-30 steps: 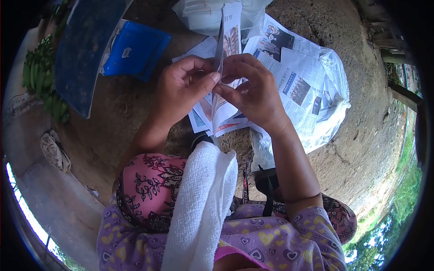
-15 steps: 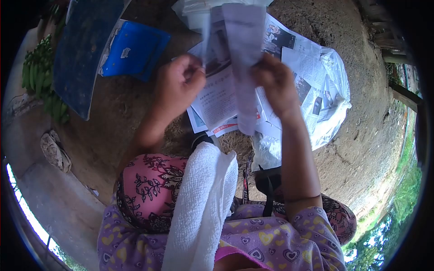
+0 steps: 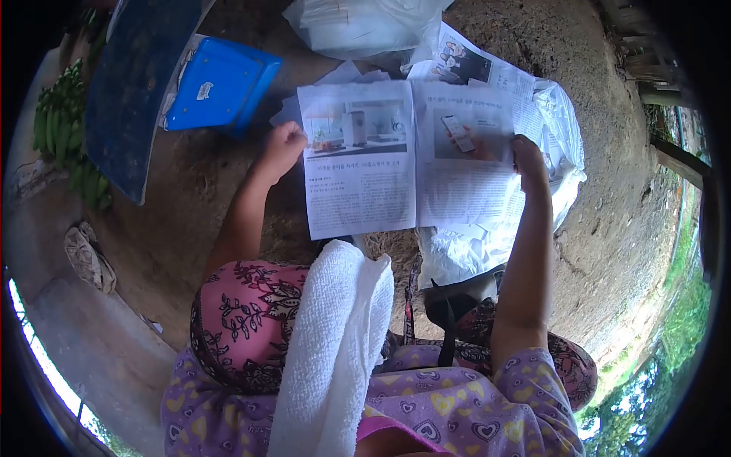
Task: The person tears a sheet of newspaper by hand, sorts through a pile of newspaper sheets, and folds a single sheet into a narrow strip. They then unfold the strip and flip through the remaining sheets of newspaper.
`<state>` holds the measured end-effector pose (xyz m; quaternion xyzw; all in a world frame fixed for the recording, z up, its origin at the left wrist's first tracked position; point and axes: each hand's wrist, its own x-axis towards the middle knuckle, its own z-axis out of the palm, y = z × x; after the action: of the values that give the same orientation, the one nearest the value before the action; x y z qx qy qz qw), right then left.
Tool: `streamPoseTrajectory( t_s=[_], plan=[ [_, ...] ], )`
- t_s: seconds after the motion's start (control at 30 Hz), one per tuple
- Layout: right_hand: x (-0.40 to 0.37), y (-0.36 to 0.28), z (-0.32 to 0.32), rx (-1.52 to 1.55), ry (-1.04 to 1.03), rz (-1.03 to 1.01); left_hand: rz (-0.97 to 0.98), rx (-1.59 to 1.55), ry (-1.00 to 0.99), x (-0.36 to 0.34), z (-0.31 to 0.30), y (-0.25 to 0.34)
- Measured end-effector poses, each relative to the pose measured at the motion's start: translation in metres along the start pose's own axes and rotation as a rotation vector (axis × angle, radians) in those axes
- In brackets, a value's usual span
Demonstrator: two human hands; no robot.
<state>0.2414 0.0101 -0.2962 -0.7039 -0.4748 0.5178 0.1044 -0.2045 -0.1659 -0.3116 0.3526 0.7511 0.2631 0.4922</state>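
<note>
A printed newspaper sheet (image 3: 362, 194) is spread wide in front of me, creased down the middle, with a picture on each half. My left hand (image 3: 283, 151) is closed at its left edge, thumb and fingers pinched together. At the opposite edge, my right hand (image 3: 531, 161) pinches the paper beside the phone picture. Beneath and behind the sheet lie more newspaper pages (image 3: 463, 59), partly covered by it. Clear plastic (image 3: 567, 171) sticks out from under the pages on the right.
A whitish plastic bag (image 3: 365, 29) sits beyond the papers. To the left are a blue plastic object (image 3: 221, 84), a dark board (image 3: 141, 99) and green bananas (image 3: 61, 129). A white towel (image 3: 331, 343) hangs in front of me. Bare soil (image 3: 601, 129) surrounds the papers.
The folded, motion-blurred paper has been opened out flat. My hands have moved apart, left hand leftward and right hand rightward, and both are slightly lower.
</note>
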Motion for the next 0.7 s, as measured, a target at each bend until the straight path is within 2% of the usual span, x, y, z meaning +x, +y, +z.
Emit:
streamPoseTrajectory(
  t_s=[0.07,0.1,0.2,0.27,0.37,0.43,0.5,0.6,0.67,0.7],
  plan=[
    [0.004,0.005,0.003,-0.088,0.016,-0.011,0.119,0.401,0.057,-0.004,0.002,0.007],
    [0.004,0.006,0.005,-0.121,0.022,-0.020,0.126,0.448,0.131,-0.006,0.005,0.013],
    [0.003,0.008,0.005,-0.082,-0.037,-0.072,0.594,0.630,0.419,-0.004,0.013,0.038],
    [0.002,0.006,0.002,-0.050,-0.121,-0.164,0.738,0.541,0.339,0.008,0.028,0.060],
    [-0.014,-0.017,-0.003,-0.186,-0.200,-0.362,0.881,0.499,0.209,0.031,0.062,0.084],
    [-0.038,-0.038,0.000,-0.101,-0.249,-0.426,0.976,0.501,0.142,0.051,0.079,0.092],
    [-0.042,-0.044,-0.007,-0.099,-0.324,-0.452,0.883,0.503,0.005,0.067,0.084,0.095],
    [-0.033,-0.033,-0.018,-0.127,-0.336,-0.367,0.691,0.547,-0.125,0.075,0.086,0.096],
    [-0.029,-0.030,-0.017,-0.347,-0.149,-0.297,0.615,0.583,-0.199,0.072,0.084,0.095],
    [-0.028,-0.029,-0.015,-0.454,-0.058,-0.259,0.664,0.464,-0.214,0.069,0.083,0.095]
  ],
)
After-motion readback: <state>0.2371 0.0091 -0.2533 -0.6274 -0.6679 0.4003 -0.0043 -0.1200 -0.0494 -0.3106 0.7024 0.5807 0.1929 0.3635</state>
